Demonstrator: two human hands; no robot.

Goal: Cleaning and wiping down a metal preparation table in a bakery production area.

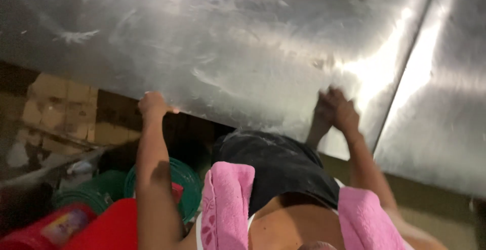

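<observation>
Your left hand [152, 104] is clenched over the near edge of the steel table [243, 42], fingers curled onto its rim. Your right hand [338, 109] rests on the tabletop near the seam between the 2 steel sheets; blur hides whether it grips anything. A pink towel [228, 204] hangs around your neck, with green rolls [185, 179] below.

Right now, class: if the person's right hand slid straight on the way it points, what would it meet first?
The right hand lies on the steel tabletop, pointing away from the body. It would probably meet only bare metal; the seam runs just beside that line.
</observation>
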